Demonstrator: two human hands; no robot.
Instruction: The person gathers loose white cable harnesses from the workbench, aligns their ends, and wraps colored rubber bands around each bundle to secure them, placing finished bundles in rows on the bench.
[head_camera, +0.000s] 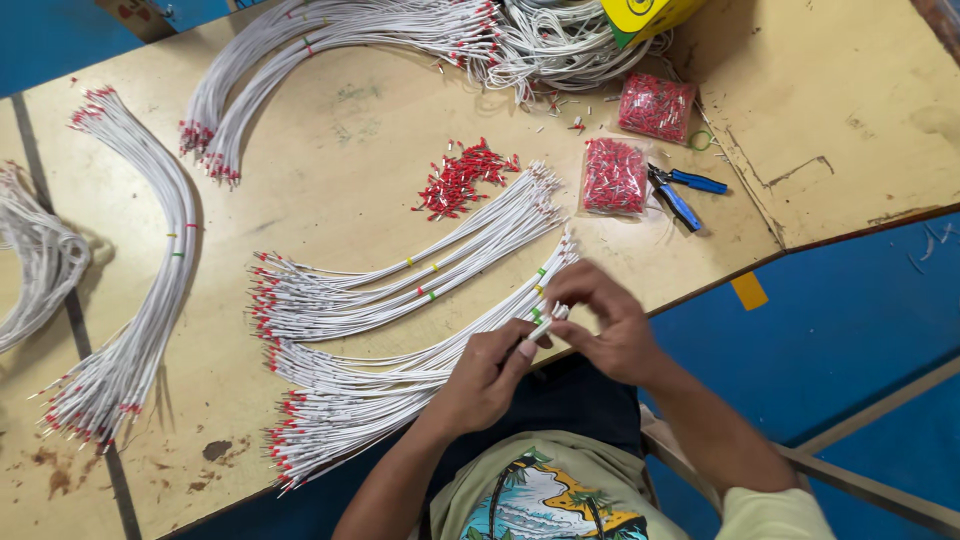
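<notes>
My left hand (487, 375) pinches the bare end of a white wire bundle (400, 385) at the table's near edge. My right hand (605, 320) closes its fingers on the same wire tips, just right of the left thumb. The bundle curves away to the left, its far ends capped in red. A second bundle (400, 280) with yellow and green ties lies just beyond it. A loose pile of red ferrules (462, 178) sits farther back.
Two clear bags of red ferrules (614, 176) (656, 106) and blue-handled pliers (682, 192) lie at the right. More white wire bundles (150, 280) (330, 50) curve across the left and back of the wooden table (350, 130). A yellow box (645, 14) stands at the back.
</notes>
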